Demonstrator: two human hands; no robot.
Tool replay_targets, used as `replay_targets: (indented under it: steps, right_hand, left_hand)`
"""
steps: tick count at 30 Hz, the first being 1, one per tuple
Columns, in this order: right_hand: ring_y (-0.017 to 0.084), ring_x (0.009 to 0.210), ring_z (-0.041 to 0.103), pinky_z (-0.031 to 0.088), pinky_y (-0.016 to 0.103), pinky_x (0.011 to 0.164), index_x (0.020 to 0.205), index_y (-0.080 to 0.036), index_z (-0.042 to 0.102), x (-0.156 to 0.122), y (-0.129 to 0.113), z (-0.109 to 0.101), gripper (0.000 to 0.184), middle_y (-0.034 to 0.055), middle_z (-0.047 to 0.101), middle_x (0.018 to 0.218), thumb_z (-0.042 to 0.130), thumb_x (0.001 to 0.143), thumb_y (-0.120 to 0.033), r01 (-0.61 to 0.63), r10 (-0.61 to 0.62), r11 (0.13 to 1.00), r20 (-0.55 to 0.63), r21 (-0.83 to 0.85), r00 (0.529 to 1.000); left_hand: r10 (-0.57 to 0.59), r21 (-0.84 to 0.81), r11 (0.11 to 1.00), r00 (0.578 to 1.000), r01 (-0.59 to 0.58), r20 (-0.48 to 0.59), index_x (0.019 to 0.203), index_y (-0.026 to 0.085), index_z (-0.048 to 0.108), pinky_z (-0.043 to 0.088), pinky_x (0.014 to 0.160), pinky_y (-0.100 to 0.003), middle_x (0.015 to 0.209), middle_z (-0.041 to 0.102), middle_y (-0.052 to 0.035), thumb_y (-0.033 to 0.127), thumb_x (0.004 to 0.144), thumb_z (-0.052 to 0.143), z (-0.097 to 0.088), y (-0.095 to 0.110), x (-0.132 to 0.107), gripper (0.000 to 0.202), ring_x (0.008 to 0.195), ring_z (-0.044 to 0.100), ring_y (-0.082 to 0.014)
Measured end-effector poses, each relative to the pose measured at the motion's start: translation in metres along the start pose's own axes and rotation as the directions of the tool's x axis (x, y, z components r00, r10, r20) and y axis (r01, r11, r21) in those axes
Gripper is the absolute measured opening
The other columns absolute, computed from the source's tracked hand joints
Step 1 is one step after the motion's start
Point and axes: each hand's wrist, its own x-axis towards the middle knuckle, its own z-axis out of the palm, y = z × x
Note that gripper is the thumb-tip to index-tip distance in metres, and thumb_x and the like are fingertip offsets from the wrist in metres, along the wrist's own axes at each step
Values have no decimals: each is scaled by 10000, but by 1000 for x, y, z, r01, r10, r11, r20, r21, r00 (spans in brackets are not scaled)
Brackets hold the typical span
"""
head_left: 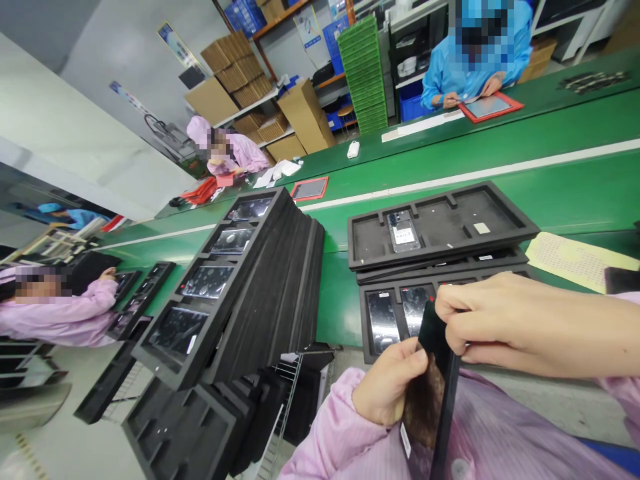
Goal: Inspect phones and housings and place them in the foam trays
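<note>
My left hand [393,383] grips a dark, glossy smartphone [425,407] by its side, thumb on the screen. The phone stands tilted, close to my body, with a small white label low on its edge. At its upper corner my right hand [480,320] is closed, fingertips pinched against the edge beside a small red tab. Whether those fingertips also hold a film is hidden. Just beyond is a black foam tray [370,348] with several phones in its slots. Behind it, an upper black tray [435,247] carries one phone [404,232] with a white label.
To the left rises a tall stack of black trays [270,300], phones in the top one. More trays [180,433] lie low on a wire rack. A yellow sheet [580,261] is at right on the green conveyor [575,190]. Co-workers sit across the line and at far left.
</note>
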Motion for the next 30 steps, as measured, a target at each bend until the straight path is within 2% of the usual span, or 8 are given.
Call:
replay_targets:
  steps: [6,10,12,14,16,18,20,30]
  right_hand:
    - [102,596,461,305,230,506,716,-190,515,-1,4,0,173,-15,491,703,465,877,-155,7,-7,999,-15,40,1000]
    - [105,657,533,410,207,561,725,-202,518,-1,-1,2,174,-1,538,741,481,895,-199,-7,72,967,-247,255,966]
    - [104,650,562,454,193,563,710,-211,511,0,-5,12,169,0,563,758,511,878,-222,-87,259,915,-409,393,875]
    - [116,700,607,507,194,590,785,-228,540,1,-8,27,62,18,611,902,579,827,-253,-181,467,834,-493,522,734]
    - [174,947,627,549,248,761,1011,-260,545,2,-12,46,253,58,569,1193,629,774,-285,-205,594,737,-473,644,650]
    - [218,1190,510,479,335,956,1217,-285,452,4,-16,61,491,71,458,1367,631,759,-292,-194,637,651,-388,734,666]
    - [217,1277,417,396,379,1038,1291,-300,399,5,-19,71,550,58,431,1400,595,778,-264,-182,631,587,-306,789,713]
    - [222,1034,613,500,371,931,1181,-298,533,15,-25,66,430,48,565,1262,597,759,-250,-176,643,580,-313,796,699]
  left_hand:
    - [35,35,999,999,-34,-11,749,101,609,356,528,-173,524,521,27,440,585,814,0,-2,1,429,481,477,-67]
    - [104,-27,994,994,-103,29,802,129,589,287,393,-179,461,482,59,459,669,750,0,-3,2,390,334,362,-45]
    - [156,-70,986,987,-154,30,838,146,582,274,352,-181,456,486,64,482,685,728,0,-6,3,397,299,340,-49]
    - [191,-97,977,982,-189,6,837,146,579,279,344,-177,455,488,61,491,667,738,-1,-9,4,416,303,352,-53]
    - [206,-107,972,978,-207,-23,827,139,579,283,354,-171,449,478,54,490,653,749,-1,-12,5,427,322,371,-55]
    - [189,-118,974,981,-194,-50,817,136,581,283,363,-168,461,477,44,468,648,759,0,-14,5,413,344,397,-60]
    - [163,-139,976,985,-170,-58,791,140,584,281,349,-166,476,487,34,447,639,769,1,-14,5,390,350,410,-67]
    - [110,-227,970,990,-89,83,800,196,643,378,286,-175,434,501,47,408,624,784,-2,-12,5,310,297,411,-101]
